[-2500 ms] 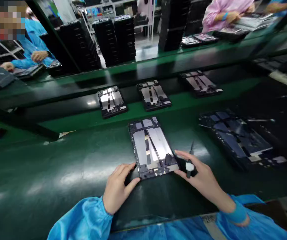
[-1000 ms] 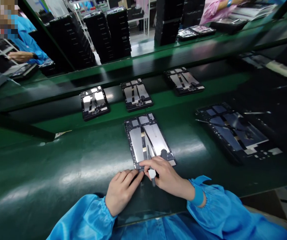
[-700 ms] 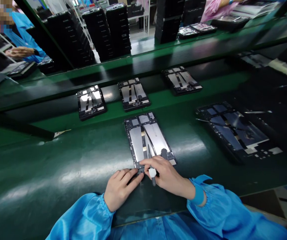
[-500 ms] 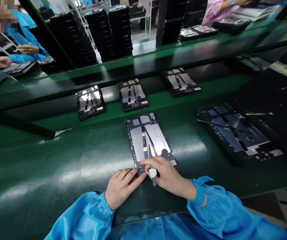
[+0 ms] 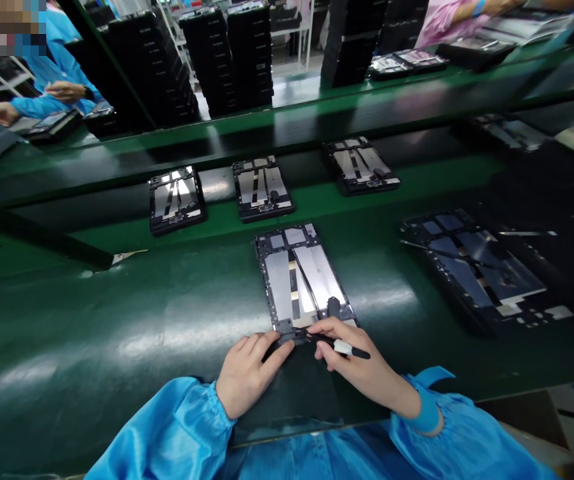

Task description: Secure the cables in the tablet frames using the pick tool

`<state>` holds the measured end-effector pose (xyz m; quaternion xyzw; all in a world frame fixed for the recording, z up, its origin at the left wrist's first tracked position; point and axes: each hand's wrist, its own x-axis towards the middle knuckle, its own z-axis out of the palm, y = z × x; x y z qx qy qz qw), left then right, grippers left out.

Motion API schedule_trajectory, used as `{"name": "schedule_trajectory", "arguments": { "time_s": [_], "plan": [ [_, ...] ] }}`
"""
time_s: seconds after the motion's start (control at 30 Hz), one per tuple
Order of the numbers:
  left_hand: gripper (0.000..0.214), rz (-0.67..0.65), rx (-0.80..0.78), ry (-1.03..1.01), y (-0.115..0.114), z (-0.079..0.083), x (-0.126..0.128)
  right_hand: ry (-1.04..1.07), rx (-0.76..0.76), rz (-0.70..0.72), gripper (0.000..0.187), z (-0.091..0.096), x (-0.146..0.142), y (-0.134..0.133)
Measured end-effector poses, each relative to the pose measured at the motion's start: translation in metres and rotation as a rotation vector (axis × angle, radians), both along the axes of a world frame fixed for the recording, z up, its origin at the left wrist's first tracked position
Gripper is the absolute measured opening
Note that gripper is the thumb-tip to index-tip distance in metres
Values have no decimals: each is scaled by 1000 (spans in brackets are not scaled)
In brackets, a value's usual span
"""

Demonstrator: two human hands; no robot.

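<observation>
An opened tablet (image 5: 319, 267) lies on the green bench before me, its silvery inner plates and black ribbon strips facing up. My left hand (image 5: 247, 373) grips its near left corner, fingers along the side and thumb at the front edge. Between the fingers of my right hand (image 5: 354, 360) is a pair of black tweezers (image 5: 353, 349) with a white band on the handle. Their tips touch or hover just over the small parts along the tablet's near edge; which of the two I cannot tell. My right fingers cover part of the near right corner.
Three similar open tablets (image 5: 265, 189) lie in a row farther back. At right, another tablet (image 5: 477, 260) sits on a dark mat with tweezers (image 5: 441, 250) across it. Tall stacks of black trays (image 5: 207, 60) stand behind the bench. Co-workers' hands (image 5: 64, 91) show at the far side.
My right hand has shifted slightly right and turned, so the tweezers now lie flatter, handle pointing right. My left hand stays at the tablet's corner. The view has shifted slightly.
</observation>
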<state>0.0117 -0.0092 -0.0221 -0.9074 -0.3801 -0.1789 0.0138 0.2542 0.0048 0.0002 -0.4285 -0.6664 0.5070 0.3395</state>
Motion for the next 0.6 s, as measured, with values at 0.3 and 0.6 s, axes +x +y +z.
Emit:
{"name": "schedule_trajectory", "arguments": {
  "time_s": [0.3, 0.6],
  "plan": [
    [30, 5, 19, -22, 0, 0, 0, -83, 88, -8, 12, 3, -1, 5],
    [32, 4, 32, -8, 1, -2, -3, -78, -12, -81, 13, -1, 15, 8]
  ]
}}
